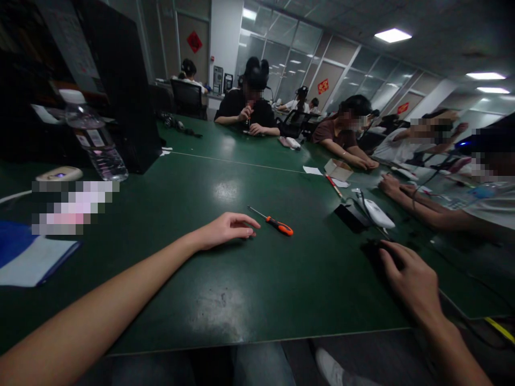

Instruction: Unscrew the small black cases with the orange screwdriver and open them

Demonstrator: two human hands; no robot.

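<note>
An orange-and-black screwdriver [280,225] lies on the green tabletop [225,279], its thin metal shaft pointing to the far left. My left hand [229,230] is just left of it, thumb and fingers apart and loosely bent, with nothing in them. The fingertips come close to the shaft but do not hold it. On the right side of the table is my right hand [414,276], with its fingers curled inward at a small dark shape [373,246]. That shape is blurred and partly covered by the fingers, so its kind cannot be made out.
A water bottle [96,136] and a small pale device [59,174] stand at left, near a blue-and-white packet [38,260]. Toward the right are a white power bank-like device [374,210] with cables, a black flat piece [350,216] and an open box [338,169]. Several people sit around.
</note>
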